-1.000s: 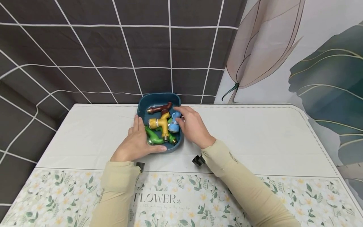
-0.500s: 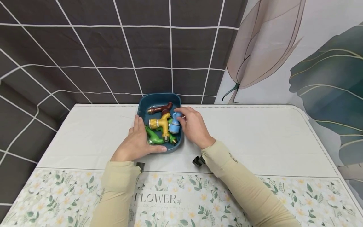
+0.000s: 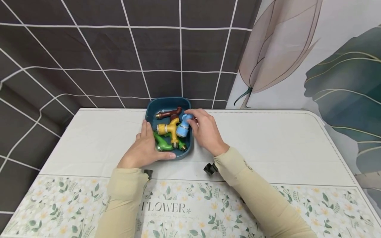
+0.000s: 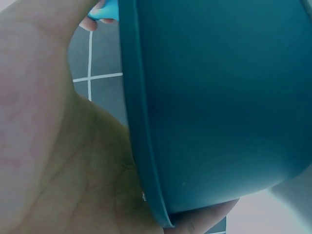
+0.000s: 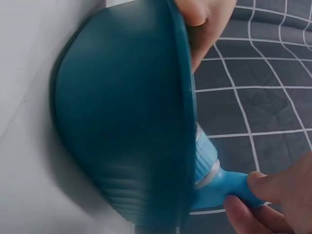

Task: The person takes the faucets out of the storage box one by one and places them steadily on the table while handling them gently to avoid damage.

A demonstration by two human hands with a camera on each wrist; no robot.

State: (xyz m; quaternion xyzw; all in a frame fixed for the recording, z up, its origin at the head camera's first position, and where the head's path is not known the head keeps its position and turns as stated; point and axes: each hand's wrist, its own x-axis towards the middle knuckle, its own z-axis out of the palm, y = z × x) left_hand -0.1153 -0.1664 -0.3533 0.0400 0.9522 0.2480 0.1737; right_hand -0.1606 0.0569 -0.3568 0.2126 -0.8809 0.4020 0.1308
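Note:
My right hand (image 3: 205,130) pinches the outlet of a blue plastic tap (image 3: 182,129) over the right side of a dark blue basin (image 3: 152,106). In the right wrist view the tap's ribbed knob (image 5: 205,156) shows above the rim. My left hand (image 3: 143,148) rests along the basin's left and front edge, fingers straight and thumb on the rim. Inside lie a yellow tap (image 3: 172,129), a brown tap (image 3: 169,113) and green taps (image 3: 162,143), partly covered by the yellow one. The left wrist view mostly holds the basin's outer wall (image 4: 219,107).
The basin stands at the back of a table with a white cover (image 3: 268,142) and a floral front strip (image 3: 226,211). Directly behind rises a dark cloth with a white grid (image 3: 157,49). Black wrist mounts (image 3: 210,168) hang under both cuffs.
The blue tap has lifted slightly and tilted in my right hand, its outlet now higher and its knob pointing down to the left. My left hand stays on the basin.

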